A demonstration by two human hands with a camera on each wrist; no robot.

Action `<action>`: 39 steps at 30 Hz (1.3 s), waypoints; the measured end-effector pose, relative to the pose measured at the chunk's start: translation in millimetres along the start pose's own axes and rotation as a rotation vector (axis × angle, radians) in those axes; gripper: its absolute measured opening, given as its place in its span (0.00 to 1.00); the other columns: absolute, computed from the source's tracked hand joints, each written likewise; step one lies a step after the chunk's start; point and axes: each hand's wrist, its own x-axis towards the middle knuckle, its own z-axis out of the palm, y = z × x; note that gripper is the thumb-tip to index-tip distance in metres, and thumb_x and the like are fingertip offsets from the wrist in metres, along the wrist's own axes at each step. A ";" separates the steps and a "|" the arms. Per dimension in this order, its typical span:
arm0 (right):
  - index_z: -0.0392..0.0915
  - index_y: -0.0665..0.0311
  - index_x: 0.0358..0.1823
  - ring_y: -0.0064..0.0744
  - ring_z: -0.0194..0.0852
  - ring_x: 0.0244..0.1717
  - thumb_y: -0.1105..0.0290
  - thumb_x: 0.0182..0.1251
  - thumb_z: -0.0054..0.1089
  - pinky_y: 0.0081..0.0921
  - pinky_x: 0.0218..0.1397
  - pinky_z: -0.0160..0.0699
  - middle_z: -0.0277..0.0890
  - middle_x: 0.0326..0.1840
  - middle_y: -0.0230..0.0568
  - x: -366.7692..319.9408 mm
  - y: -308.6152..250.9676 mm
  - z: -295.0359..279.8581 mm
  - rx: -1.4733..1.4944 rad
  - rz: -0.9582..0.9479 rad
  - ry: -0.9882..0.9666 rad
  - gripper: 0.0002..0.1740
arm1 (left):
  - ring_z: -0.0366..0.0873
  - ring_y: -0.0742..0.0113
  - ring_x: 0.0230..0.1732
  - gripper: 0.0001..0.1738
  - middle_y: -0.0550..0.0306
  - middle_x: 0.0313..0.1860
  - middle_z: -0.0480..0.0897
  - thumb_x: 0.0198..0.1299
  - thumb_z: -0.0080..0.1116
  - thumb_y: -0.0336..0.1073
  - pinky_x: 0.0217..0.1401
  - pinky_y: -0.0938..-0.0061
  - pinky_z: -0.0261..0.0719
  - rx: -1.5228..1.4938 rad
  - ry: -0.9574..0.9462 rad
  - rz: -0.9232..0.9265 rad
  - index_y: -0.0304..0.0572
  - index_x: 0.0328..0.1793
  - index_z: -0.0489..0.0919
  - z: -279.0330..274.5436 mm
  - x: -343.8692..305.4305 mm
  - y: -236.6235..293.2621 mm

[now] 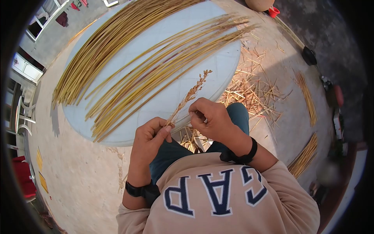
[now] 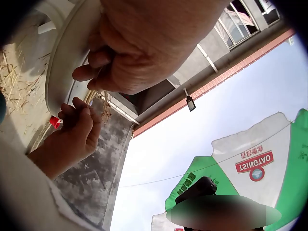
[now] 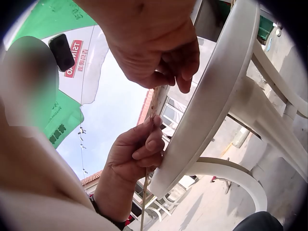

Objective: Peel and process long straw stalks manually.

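My left hand (image 1: 150,138) pinches a dry plant stalk (image 1: 186,100) between thumb and fingers, just below its branching seed head. In the right wrist view, the thin stem (image 3: 145,192) runs down below that hand. Beside the seed head, my right hand (image 1: 212,120) has its fingers curled in toward the thumb, with nothing visible in them. From the right wrist, its fingertips appear close over the top of the left hand's grip. Both hands are in front of the near edge of a round white table (image 1: 128,74), where long yellow stalks (image 1: 156,74) lie spread out.
A thicker bundle of stalks (image 1: 105,46) covers the table's far left. Straw scraps (image 1: 253,85) litter the floor at right, near two small stalk bundles (image 1: 307,99). White chairs (image 1: 24,115) stand at far left. A green and white umbrella (image 2: 250,159) is overhead.
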 end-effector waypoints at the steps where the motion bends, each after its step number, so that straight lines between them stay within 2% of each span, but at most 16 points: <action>1: 0.72 0.65 0.29 0.32 0.75 0.21 0.77 0.51 0.58 0.24 0.22 0.72 0.73 0.24 0.40 0.1 0.4 1.2 0.000 -0.001 -0.001 0.05 | 0.68 0.81 0.25 0.08 0.63 0.21 0.76 0.61 0.52 0.32 0.28 0.86 0.63 0.012 0.006 -0.007 0.33 0.38 0.78 -0.3 0.0 -0.6; 3: 0.69 0.63 0.26 0.38 0.73 0.20 0.77 0.47 0.57 0.27 0.21 0.71 0.70 0.22 0.39 1.0 1.5 2.4 -0.155 -0.134 0.065 0.06 | 0.68 0.81 0.25 0.07 0.63 0.21 0.76 0.61 0.52 0.31 0.28 0.86 0.63 -0.011 0.004 0.005 0.34 0.37 0.78 1.3 -0.5 -1.1; 6: 0.68 0.62 0.25 0.36 0.70 0.18 0.77 0.45 0.58 0.27 0.19 0.69 0.66 0.19 0.36 2.8 2.2 1.9 -0.308 -0.216 0.118 0.07 | 0.67 0.81 0.24 0.07 0.64 0.20 0.75 0.60 0.52 0.31 0.28 0.85 0.63 -0.041 -0.004 0.050 0.34 0.34 0.77 4.9 1.1 -7.5; 13: 0.66 0.62 0.23 0.36 0.68 0.16 0.78 0.43 0.57 0.28 0.16 0.67 0.64 0.18 0.36 2.1 1.9 -3.6 -0.315 -0.193 0.167 0.08 | 0.66 0.81 0.23 0.06 0.64 0.19 0.74 0.60 0.52 0.30 0.27 0.85 0.63 -0.066 -0.015 0.047 0.34 0.33 0.77 14.1 2.4 -2.5; 16: 0.67 0.63 0.23 0.35 0.68 0.16 0.77 0.44 0.58 0.26 0.17 0.66 0.66 0.18 0.38 4.3 13.1 -15.7 -0.484 -0.159 0.258 0.07 | 0.66 0.81 0.23 0.06 0.65 0.19 0.74 0.59 0.53 0.30 0.27 0.86 0.63 -0.071 0.035 0.001 0.34 0.34 0.78 9.3 -2.5 -0.4; 18: 0.70 0.65 0.23 0.34 0.68 0.15 0.76 0.46 0.59 0.22 0.17 0.66 0.69 0.17 0.40 9.1 27.7 -38.7 -0.255 0.107 0.371 0.06 | 0.67 0.81 0.23 0.06 0.65 0.19 0.74 0.59 0.53 0.29 0.28 0.86 0.62 -0.079 0.068 -0.006 0.34 0.35 0.78 1.5 -5.6 -4.6; 20: 0.72 0.66 0.25 0.33 0.69 0.14 0.75 0.48 0.61 0.20 0.19 0.67 0.71 0.17 0.42 6.7 16.9 -45.3 -0.203 0.147 0.296 0.06 | 0.68 0.81 0.24 0.06 0.65 0.20 0.74 0.59 0.53 0.29 0.28 0.87 0.62 -0.085 0.104 -0.018 0.33 0.36 0.78 -0.6 -6.7 -6.8; 22: 0.72 0.66 0.26 0.32 0.69 0.14 0.74 0.51 0.62 0.21 0.20 0.69 0.70 0.16 0.42 1.7 4.6 -43.1 -0.083 0.136 -0.108 0.06 | 0.69 0.80 0.24 0.06 0.63 0.21 0.76 0.59 0.54 0.28 0.27 0.87 0.62 -0.095 0.081 0.020 0.33 0.39 0.78 2.5 -4.7 -7.2; 23: 0.73 0.66 0.26 0.29 0.70 0.16 0.74 0.53 0.63 0.21 0.21 0.69 0.71 0.17 0.40 1.4 -4.1 -37.8 0.002 0.130 -0.118 0.06 | 0.69 0.80 0.24 0.06 0.63 0.21 0.76 0.59 0.54 0.28 0.27 0.87 0.62 -0.095 0.077 0.023 0.33 0.39 0.78 4.8 -2.7 -8.8; 25: 0.74 0.66 0.26 0.27 0.71 0.17 0.74 0.53 0.62 0.20 0.21 0.68 0.72 0.18 0.40 -0.4 -12.1 -24.8 0.100 0.168 -0.078 0.06 | 0.57 0.85 0.15 0.10 0.60 0.20 0.79 0.57 0.56 0.33 0.18 0.89 0.51 -0.097 0.130 0.093 0.38 0.42 0.80 10.0 -0.4 -12.4; 27: 0.76 0.67 0.29 0.20 0.71 0.21 0.73 0.55 0.62 0.17 0.22 0.66 0.73 0.20 0.38 -1.1 -14.2 -14.8 0.258 0.204 -0.032 0.05 | 0.58 0.85 0.15 0.11 0.60 0.21 0.80 0.57 0.56 0.33 0.17 0.89 0.53 -0.082 0.117 0.089 0.38 0.45 0.80 13.4 -1.3 -8.2; 31: 0.77 0.69 0.31 0.17 0.70 0.19 0.70 0.57 0.62 0.16 0.21 0.65 0.73 0.19 0.37 -2.0 -14.7 -6.8 0.374 0.282 -0.074 0.08 | 0.60 0.85 0.15 0.14 0.59 0.23 0.80 0.57 0.57 0.32 0.17 0.89 0.55 -0.008 0.103 0.089 0.37 0.49 0.79 12.3 -1.8 -10.6; 32: 0.77 0.69 0.31 0.16 0.69 0.18 0.69 0.58 0.62 0.16 0.20 0.65 0.73 0.19 0.36 0.1 -18.8 -6.9 0.426 0.403 -0.080 0.09 | 0.60 0.85 0.15 0.14 0.59 0.23 0.80 0.57 0.57 0.32 0.17 0.89 0.55 -0.009 0.099 0.089 0.37 0.49 0.79 12.2 -2.5 -9.2; 33: 0.77 0.70 0.31 0.14 0.68 0.17 0.68 0.59 0.62 0.15 0.19 0.65 0.73 0.19 0.35 1.7 -21.1 -6.7 0.478 0.523 -0.086 0.10 | 0.66 0.83 0.22 0.13 0.59 0.25 0.80 0.58 0.56 0.30 0.25 0.87 0.62 0.019 0.088 0.065 0.36 0.50 0.79 11.9 -3.8 -6.3; 34: 0.77 0.70 0.31 0.14 0.68 0.17 0.68 0.59 0.62 0.15 0.19 0.65 0.73 0.19 0.35 2.4 -20.5 -5.6 0.475 0.523 -0.085 0.10 | 0.72 0.80 0.29 0.13 0.59 0.28 0.80 0.59 0.55 0.27 0.33 0.86 0.69 0.047 0.078 0.040 0.35 0.50 0.79 11.8 -4.4 -4.4; 39: 0.77 0.70 0.32 0.14 0.71 0.17 0.68 0.61 0.60 0.10 0.19 0.68 0.77 0.23 0.35 3.0 -17.1 -2.9 0.704 0.597 -0.066 0.10 | 0.72 0.80 0.30 0.14 0.60 0.27 0.79 0.59 0.55 0.29 0.32 0.86 0.69 0.037 0.068 0.075 0.35 0.51 0.79 15.3 -4.1 -2.4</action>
